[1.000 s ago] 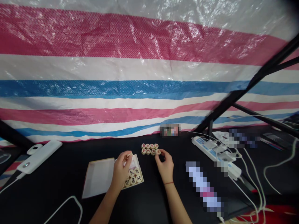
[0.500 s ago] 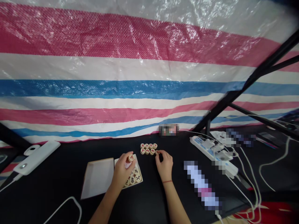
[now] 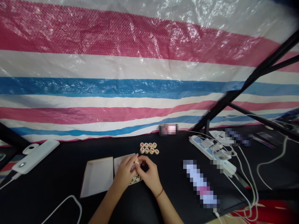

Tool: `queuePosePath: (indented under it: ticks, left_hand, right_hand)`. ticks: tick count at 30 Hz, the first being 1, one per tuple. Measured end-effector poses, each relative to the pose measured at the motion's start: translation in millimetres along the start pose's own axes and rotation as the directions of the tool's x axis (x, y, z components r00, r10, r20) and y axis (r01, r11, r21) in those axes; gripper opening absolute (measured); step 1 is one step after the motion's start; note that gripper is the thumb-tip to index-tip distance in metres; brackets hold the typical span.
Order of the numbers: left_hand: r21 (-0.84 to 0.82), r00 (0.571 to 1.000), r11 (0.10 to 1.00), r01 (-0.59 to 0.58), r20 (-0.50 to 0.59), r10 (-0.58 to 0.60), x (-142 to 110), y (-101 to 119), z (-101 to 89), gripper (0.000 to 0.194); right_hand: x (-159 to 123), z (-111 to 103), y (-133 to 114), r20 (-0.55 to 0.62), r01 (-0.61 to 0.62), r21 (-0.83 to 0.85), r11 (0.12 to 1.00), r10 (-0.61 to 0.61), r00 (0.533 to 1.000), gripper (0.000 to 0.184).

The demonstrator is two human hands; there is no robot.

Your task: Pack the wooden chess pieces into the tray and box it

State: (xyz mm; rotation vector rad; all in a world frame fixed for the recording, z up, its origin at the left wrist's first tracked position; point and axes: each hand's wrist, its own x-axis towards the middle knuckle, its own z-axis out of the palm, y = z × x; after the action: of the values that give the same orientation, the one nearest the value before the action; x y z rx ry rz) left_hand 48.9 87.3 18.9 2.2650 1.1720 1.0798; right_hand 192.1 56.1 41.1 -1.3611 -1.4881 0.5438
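At the near edge of the view, both forearms are extending over the black counter (image 3: 74, 152). A white cable (image 3: 78, 202) is looping at the near left, and a red band (image 3: 160, 193) is encircling the right wrist.

The left hand (image 3: 123, 172) is pinching a small pale disc (image 3: 137, 161) above the open box (image 3: 120, 160), its fingers closing on the disc edge. The right hand (image 3: 150, 174) is meeting it there: its thumb and index finger are curving close around the disc's right side, leaving only a narrow opening. Whether the right fingers are bearing any of the load, one cannot tell.

Below the hands, discs with black characters (image 3: 137, 177) are lying in the box, partly hidden. An empty-looking shallow lid (image 3: 99, 175) is lying just beside the box, on its left.

The step in hand appears to be a handover between the two hands. Any release by the left hand would be calling for a secure right grip first, with the disc kept level.

Beyond the hands, discs with red characters (image 3: 147, 150) are standing in two rows of four, some seemingly stacked. At the right, a white power strip (image 3: 230, 168) is carrying plugs and cables; at the far left, a white device (image 3: 35, 157) is resting. Behind everything, a striped plastic sheet (image 3: 116, 68) is hanging as a backdrop
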Motion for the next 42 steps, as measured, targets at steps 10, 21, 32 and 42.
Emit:
queuePosePath:
  ticks: [10, 21, 32, 42]
  left_hand:
    - [0.111, 0.997, 0.994, -0.026, -0.063, 0.033, -0.1, 1.4, -20.2, 0.021]
    - [0.109, 0.995, 0.993, -0.036, -0.085, 0.046, -1.3, 3.3, -19.4, 0.02]
    - [0.141, 0.997, 0.99, 0.013, -0.072, -0.002, -0.2, -0.3, -22.4, 0.021]
    - [0.368, 0.994, 0.927, 0.073, 0.049, -0.098, -8.9, -31.2, -54.4, 0.021]
  right_hand:
    - [9.8, -52.1, 95.6, -0.426, -0.221, -0.346, 0.912, 0.057, 0.903, 0.038]
    - [15.2, -45.5, 104.6, -0.315, -0.199, -0.501, 0.842, 0.037, 0.948, 0.037]
    - [16.4, -46.2, 103.3, -0.346, -0.217, -0.497, 0.84, 0.038, 0.938, 0.032]
    - [13.9, -9.8, 30.4, 0.207, -0.053, -0.116, 0.992, 0.076, 0.975, 0.03]
